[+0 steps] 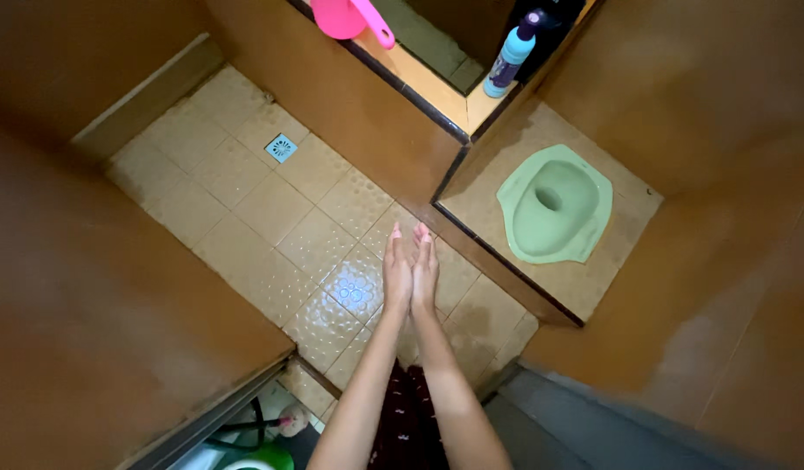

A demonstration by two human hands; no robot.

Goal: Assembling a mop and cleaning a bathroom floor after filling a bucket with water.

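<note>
Green squat toilet [554,211] right of hands, left hand [396,277], right hand [425,271], grips flat, empty

Ahead: open tiled floor [271,209], floor drain [281,148] flush.
Right: raised step with green squat pan [554,204].
Far: ledge [419,83], pink dipper [354,17], bottle [511,57].
Sides: brown walls [88,331].

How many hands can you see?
2. The left hand and the right hand are pressed side by side, palms together, fingers pointing forward, above the wet beige tiled floor, left of the pale green squat toilet pan. Both are empty.
</note>
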